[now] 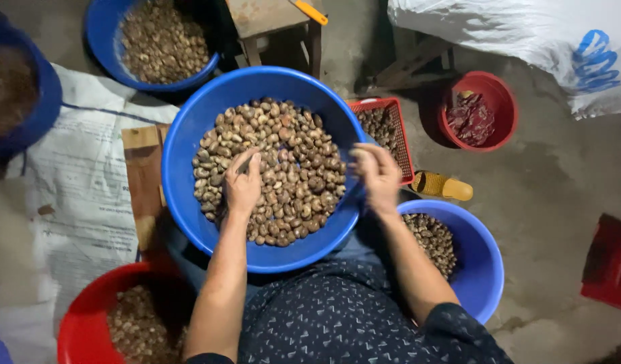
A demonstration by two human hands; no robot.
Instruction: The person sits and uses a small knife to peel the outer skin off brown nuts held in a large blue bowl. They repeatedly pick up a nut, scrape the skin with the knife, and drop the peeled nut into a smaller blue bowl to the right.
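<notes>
Blue basin (182, 175) on the lap, heaped with nuts (283, 168) — left hand (242, 183) pinches one, right hand (376, 172) blurred, grip unclear; side tubs part-filled, most still unsorted, I judge.

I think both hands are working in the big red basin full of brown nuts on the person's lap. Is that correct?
Not quite: the head view shows the big basin on the lap is blue, not red. The rest holds: the left hand rests on the brown nuts in it, and the right hand is at its right rim. A red tub stands lower left.
</notes>
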